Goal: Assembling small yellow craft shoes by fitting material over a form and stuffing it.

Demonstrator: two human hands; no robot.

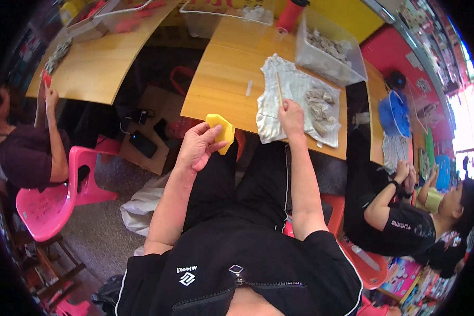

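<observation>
The yellow sheet-like piece (pixel 227 135), flat with blunt corners, is tipped up in the left hand (pixel 197 147), overlapping the near edge of the table (pixel 216 79) in view. The slim, pale wooden stick (pixel 279 84) has its near end in the right hand (pixel 291 118) and points toward the table's far edge. Beneath it, the rumpled white cloth (pixel 269 117) lies spread up to the near edge, toward the right corner.

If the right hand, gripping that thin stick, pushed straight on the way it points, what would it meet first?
Likely the white cloth lying on the wooden table ahead of the right hand; the hand's height above it is unclear.
</observation>
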